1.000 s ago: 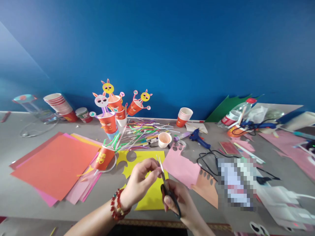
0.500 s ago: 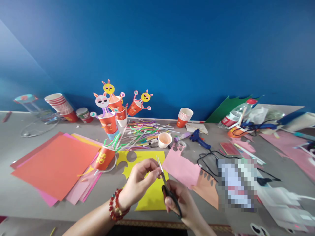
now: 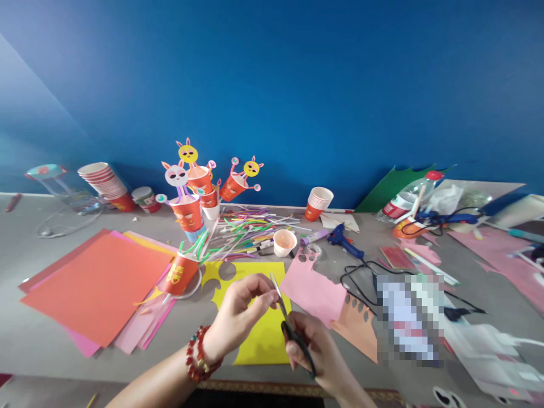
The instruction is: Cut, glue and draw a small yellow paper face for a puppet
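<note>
Left hand point(image 3: 242, 313) pinching, right hand point(image 3: 312, 345) curled, forearms point(image 3: 159, 375) angled inward

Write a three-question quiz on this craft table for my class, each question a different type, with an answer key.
1. Multiple choice: which grip of the person holds the black-handled scissors?
A) left
B) right
C) neither

2. True or false: the yellow sheet has no pieces cut out of it.

3. Count: how many yellow eared faces stick up from the decorated cups?

Key:
1. B, the right grip.
2. False: it has a round hole and a scalloped edge.
3. Two; the other eared face is white.
</note>
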Motion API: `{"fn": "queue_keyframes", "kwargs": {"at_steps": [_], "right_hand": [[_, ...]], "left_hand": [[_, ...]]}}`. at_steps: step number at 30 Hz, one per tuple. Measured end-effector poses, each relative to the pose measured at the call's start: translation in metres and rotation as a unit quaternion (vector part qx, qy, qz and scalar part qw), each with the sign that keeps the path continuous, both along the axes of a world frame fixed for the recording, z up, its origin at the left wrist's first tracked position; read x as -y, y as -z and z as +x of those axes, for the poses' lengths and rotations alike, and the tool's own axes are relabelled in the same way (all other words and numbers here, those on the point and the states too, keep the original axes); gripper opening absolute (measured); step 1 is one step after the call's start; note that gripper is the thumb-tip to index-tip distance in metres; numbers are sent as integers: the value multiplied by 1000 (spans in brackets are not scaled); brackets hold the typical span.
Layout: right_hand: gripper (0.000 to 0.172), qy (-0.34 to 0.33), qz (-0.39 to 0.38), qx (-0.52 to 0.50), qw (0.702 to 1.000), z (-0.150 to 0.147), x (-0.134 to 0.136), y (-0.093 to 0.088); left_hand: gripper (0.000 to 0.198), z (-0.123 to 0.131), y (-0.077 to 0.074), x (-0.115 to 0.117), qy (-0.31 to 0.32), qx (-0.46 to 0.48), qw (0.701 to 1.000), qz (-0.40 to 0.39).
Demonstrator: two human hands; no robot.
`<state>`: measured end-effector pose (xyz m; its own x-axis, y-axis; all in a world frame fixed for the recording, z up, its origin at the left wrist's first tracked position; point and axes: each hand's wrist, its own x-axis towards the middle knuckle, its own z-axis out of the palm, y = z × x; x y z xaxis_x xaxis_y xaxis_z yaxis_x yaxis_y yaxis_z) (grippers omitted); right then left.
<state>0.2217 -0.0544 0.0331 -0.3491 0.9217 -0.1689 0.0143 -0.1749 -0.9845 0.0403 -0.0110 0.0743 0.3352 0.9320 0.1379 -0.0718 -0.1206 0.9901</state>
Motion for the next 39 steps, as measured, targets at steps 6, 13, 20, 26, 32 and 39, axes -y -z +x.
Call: {"fn": "queue_keyframes", "kwargs": {"at_steps": [6,13,20,26,32,39], "right_hand": [[69,-3,-4,5,1000,1,0,2],[69,-6,-12,-2,1000,2,0,3],[69,-11,-20,5,1000,4,2,3],[71,-11,-9,7,1000,5,0,7],[72,-8,-12,21,1000,7,0,9],[69,-7,-17,44,999,11,1,11]], "left_hand": [[24,-1,-1,0,5,10,1000,-3],[22,-1,-2,0,5,9,1000,-6],[21,-1,-4,0,6,20,1000,-4],[21,-1,-5,-1,8,16,1000,1],[21,-1,-4,-1,13,12,1000,3],[22,-1,-5,-3,26,0,1000,11]]}}
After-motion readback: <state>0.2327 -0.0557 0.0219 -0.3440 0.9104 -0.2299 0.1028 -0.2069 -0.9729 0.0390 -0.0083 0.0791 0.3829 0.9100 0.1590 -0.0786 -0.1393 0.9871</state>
